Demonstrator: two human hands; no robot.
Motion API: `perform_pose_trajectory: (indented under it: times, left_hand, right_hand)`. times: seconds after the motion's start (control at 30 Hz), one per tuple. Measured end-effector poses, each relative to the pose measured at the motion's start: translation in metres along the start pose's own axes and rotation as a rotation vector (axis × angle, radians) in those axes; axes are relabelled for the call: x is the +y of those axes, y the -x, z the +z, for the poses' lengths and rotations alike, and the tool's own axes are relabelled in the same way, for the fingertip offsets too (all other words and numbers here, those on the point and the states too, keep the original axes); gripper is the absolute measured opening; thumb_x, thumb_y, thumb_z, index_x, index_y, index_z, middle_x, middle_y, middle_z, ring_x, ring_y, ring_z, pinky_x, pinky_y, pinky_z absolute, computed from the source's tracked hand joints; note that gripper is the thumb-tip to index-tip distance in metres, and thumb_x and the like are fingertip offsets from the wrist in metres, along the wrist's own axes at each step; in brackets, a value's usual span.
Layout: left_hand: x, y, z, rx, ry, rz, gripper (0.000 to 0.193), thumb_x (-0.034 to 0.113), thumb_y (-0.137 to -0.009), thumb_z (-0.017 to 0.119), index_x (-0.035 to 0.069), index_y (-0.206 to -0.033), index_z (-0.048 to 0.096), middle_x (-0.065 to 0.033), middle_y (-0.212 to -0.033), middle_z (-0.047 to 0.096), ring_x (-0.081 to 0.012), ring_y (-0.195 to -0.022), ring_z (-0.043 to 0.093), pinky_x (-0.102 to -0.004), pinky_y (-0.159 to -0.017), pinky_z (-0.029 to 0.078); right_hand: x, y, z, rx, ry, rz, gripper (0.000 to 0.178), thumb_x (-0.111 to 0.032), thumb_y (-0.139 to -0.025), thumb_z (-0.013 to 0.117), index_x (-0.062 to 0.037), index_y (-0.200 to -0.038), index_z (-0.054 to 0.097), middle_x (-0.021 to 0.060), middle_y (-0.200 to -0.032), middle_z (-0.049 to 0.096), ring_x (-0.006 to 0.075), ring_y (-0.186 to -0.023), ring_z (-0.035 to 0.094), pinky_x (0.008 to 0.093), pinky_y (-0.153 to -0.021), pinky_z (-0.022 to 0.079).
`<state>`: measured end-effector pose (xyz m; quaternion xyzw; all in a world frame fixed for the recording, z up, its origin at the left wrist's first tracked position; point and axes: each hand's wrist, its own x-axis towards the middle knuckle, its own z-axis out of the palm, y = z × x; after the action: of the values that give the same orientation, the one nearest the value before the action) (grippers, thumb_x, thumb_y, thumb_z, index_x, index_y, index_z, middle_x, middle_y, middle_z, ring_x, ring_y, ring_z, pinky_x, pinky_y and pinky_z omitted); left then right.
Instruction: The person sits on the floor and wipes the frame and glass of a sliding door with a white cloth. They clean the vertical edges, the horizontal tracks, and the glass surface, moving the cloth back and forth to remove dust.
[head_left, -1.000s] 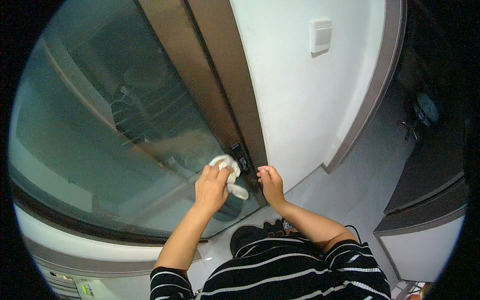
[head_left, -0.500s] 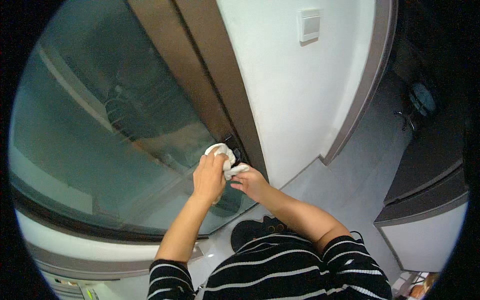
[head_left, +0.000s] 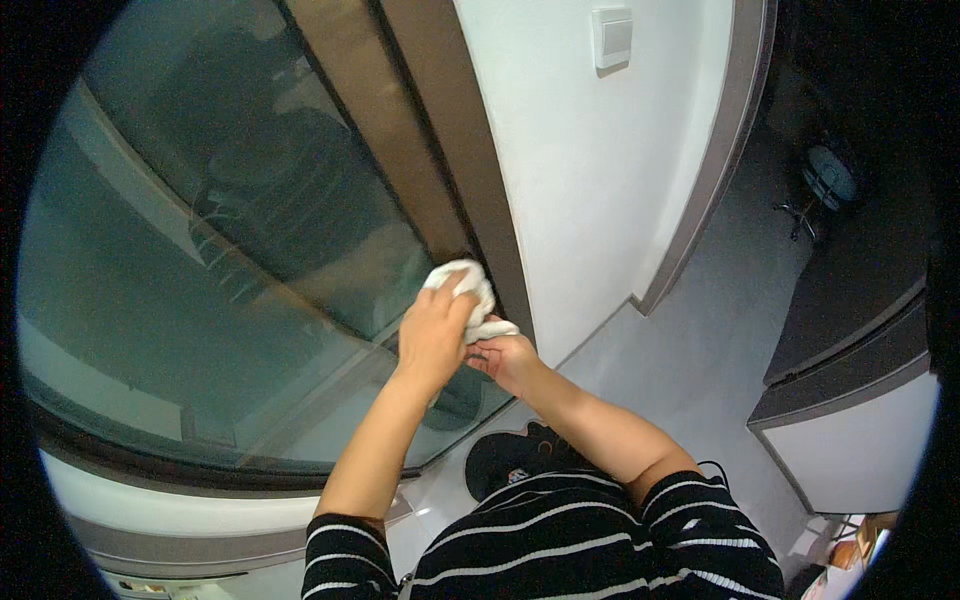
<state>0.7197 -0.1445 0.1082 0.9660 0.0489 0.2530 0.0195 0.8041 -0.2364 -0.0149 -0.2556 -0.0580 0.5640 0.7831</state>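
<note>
Bunched against the brown door frame [head_left: 430, 140] is a white cloth [head_left: 462, 282]. My left hand [head_left: 432, 330] presses over it, fingers bent around the top of the bundle. Just below and to the right, my right hand [head_left: 503, 360] has the lower fold of the same cloth at its thumb side, with the other fingers curled toward the left wrist. The cloth covers the dark handle area on the frame. Left of the frame stretches a large glass door panel [head_left: 230, 330] with reflections in it.
A white wall with a light switch [head_left: 612, 38] rises right of the frame. A dark doorway on the right shows a round-seated stool [head_left: 830, 178]. Below my hands lies a dark mat [head_left: 490, 460] on the grey tiled floor [head_left: 650, 370]. A white cabinet [head_left: 850, 440] stands at lower right.
Both hands and the cloth have shifted slightly right and the left hand a little up along the frame. The dark handle part visible before is now covered by the cloth.
</note>
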Motion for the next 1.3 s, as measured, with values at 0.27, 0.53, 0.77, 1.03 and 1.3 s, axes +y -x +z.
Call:
perform_pose_trajectory:
  times: [0.27, 0.53, 0.77, 1.03, 1.3]
  left_hand:
    - [0.006, -0.014, 0.039, -0.235, -0.041, -0.134, 0.026, 0.011, -0.075, 0.062, 0.011, -0.101, 0.058, -0.0080, -0.116, 0.062, -0.0309, -0.097, 0.058, -0.0409, -0.076, 0.052]
    - [-0.007, 0.001, 0.029, -0.169, -0.204, 0.073, 0.032, 0.006, -0.070, 0.065, 0.012, -0.101, 0.060, -0.0038, -0.130, 0.054, -0.0312, -0.096, 0.056, -0.0408, -0.079, 0.051]
    - [-0.015, -0.002, -0.009, -0.381, 0.264, -0.273, 0.031, -0.003, -0.074, 0.055, 0.009, -0.103, 0.057, -0.0141, -0.107, 0.062, -0.0317, -0.098, 0.060, -0.0356, -0.083, 0.049]
    - [0.031, 0.077, -0.037, -0.157, 0.605, -0.127, 0.046, 0.002, -0.077, 0.063, 0.004, -0.121, 0.051, -0.0165, -0.126, 0.051, -0.0257, -0.115, 0.052, -0.0367, -0.095, 0.043]
    - [-0.011, 0.093, -0.041, 0.133, 0.490, -0.377, 0.045, 0.012, -0.086, 0.062, 0.000, -0.129, 0.051, -0.0198, -0.116, 0.062, -0.0282, -0.104, 0.061, -0.0365, -0.089, 0.048]
  right_hand:
    - [0.005, 0.005, -0.026, -0.191, 0.059, -0.104, 0.036, -0.006, -0.088, 0.050, -0.0106, -0.123, 0.051, 0.0056, -0.110, 0.062, 0.0187, -0.096, 0.061, 0.0353, -0.087, 0.047]
    - [-0.008, 0.012, -0.011, -0.077, -0.027, 0.062, 0.050, 0.005, -0.081, 0.051, -0.0114, -0.128, 0.048, 0.0073, -0.105, 0.060, 0.0178, -0.084, 0.060, 0.0329, -0.075, 0.051]
    - [-0.023, 0.026, 0.003, -0.091, 0.071, 0.139, 0.053, -0.001, -0.082, 0.056, -0.0109, -0.132, 0.042, 0.0098, -0.113, 0.058, 0.0212, -0.097, 0.058, 0.0388, -0.089, 0.046]
    - [-0.011, 0.100, 0.067, -0.147, 0.590, -0.403, 0.072, -0.024, -0.085, 0.067, -0.0089, -0.145, 0.030, 0.0119, -0.134, 0.044, 0.0197, -0.123, 0.042, 0.0361, -0.105, 0.032]
    - [-0.028, 0.053, 0.069, 0.502, 1.004, -0.976, 0.065, -0.021, -0.077, 0.078, -0.0021, -0.126, 0.039, 0.0165, -0.114, 0.058, 0.0262, -0.104, 0.059, 0.0367, -0.090, 0.047]
